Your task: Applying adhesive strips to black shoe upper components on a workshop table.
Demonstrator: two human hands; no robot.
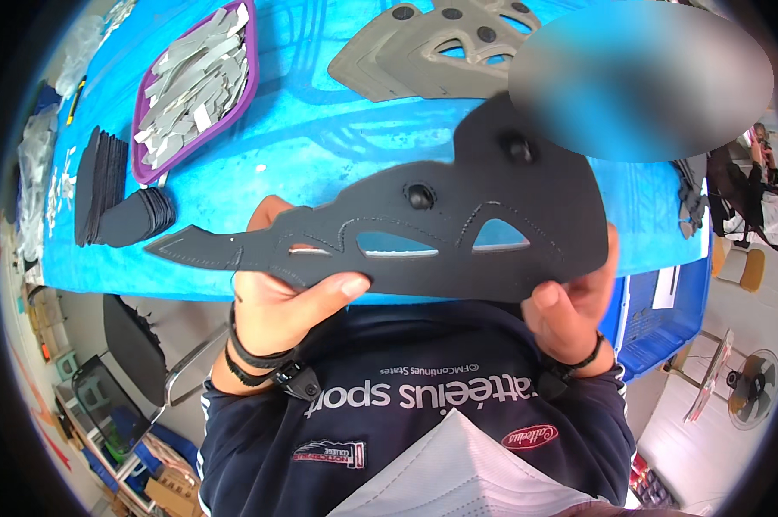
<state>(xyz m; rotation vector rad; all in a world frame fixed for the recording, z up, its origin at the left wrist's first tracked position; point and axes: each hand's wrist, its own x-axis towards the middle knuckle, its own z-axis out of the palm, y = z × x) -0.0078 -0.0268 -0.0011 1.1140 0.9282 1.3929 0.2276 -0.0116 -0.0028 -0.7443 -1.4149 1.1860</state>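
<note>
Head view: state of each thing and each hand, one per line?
Black cut-out piece: lifted off the table, held flat between both hands.
Left hand: gripping the piece's lower edge, thumb on top.
Right hand: gripping the piece's lower right edge.
Purple tray: on the blue table, full of grey strips.
Black stack: piled at the table's left edge.
Grey cut-out pieces: overlapping, lying flat on the table.

Table: a blue-covered table (320, 146) is seen across the upper view.
Chair: a black chair (135, 340) is placed below the table's left end.
Fan: a standing fan (748, 385) is set on pale floor (690, 439), lower right of the table.
Crate: a blue crate (665, 314) is kept under the table's right end.
</note>
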